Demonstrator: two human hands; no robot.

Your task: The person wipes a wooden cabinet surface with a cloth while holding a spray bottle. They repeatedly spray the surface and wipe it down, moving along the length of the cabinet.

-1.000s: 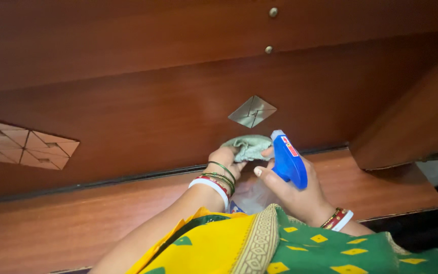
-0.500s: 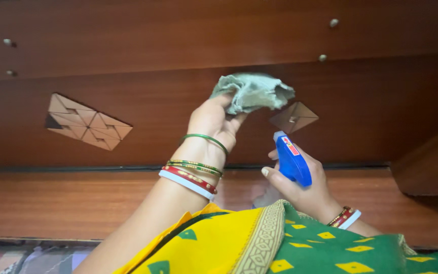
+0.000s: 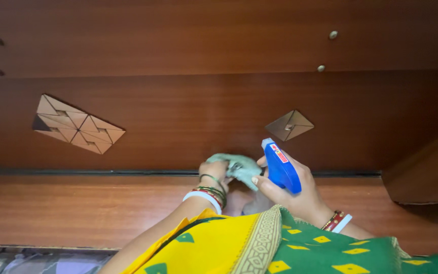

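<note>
So nearest the camera there's a yellow and green sari [image 3: 280, 243] over both forearms, bangles [image 3: 210, 193] on the left wrist. Just past that, the right hand [image 3: 290, 195] has its fingers clamped around the neck of a spray bottle [image 3: 280, 166] with a blue trigger head, nozzle pointing up and away. The clear body under the fingers is mostly hidden, so I can't tell how full it is. I'd guess it's light-ish and rigid, maybe a bit slick if wet, and the neck under the trigger is the natural place to hold it.

Right beside it, touching the right fingertips, the left hand [image 3: 214, 170] has its fingers closed on a pale green cloth [image 3: 239, 166]. It's bunched up, soft and floppy, weighs nothing, so grabbing a wad like that seems best, no risk of breaking anything.

Beyond both sets of fingers is a polished brown wood panel [image 3: 178, 116] with diamond inlays [image 3: 289, 125], and a ledge [image 3: 77, 208] running below it.
</note>
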